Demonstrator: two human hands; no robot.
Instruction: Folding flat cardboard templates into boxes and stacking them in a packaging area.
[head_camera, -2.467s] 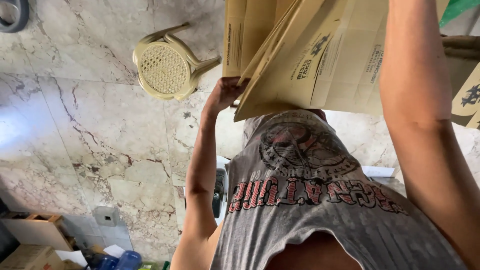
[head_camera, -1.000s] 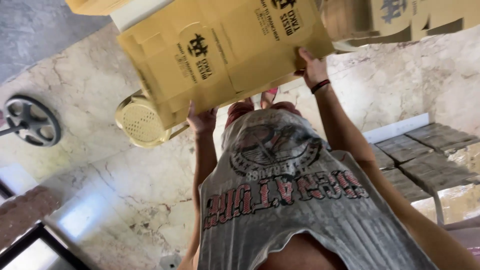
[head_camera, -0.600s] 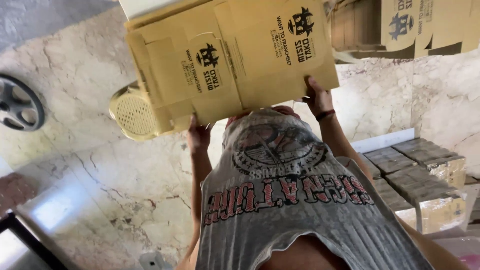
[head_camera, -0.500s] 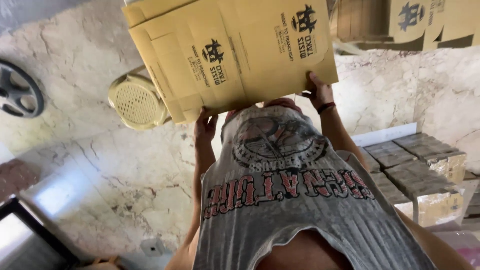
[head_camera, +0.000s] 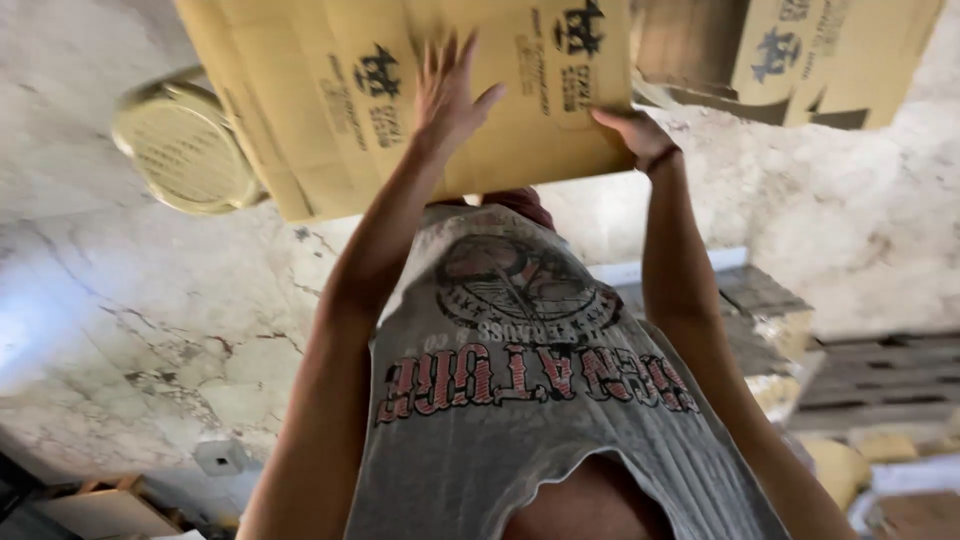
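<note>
The left hand (head_camera: 445, 95) lies open, fingers spread flat against the face of the flattened tan cardboard box with dark printing (head_camera: 330, 110). The right hand (head_camera: 635, 135) curls around its lower edge. The box is held out in front of the chest, above the pale marble floor (head_camera: 130, 330). It is probably light and stiff but floppy along the creases, so it is best gripped at the edges. A round yellow plastic stool (head_camera: 180, 150) stands beyond.

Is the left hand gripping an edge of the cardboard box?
No, the left hand lies flat with fingers spread on the face of the cardboard box, not around an edge.
</note>
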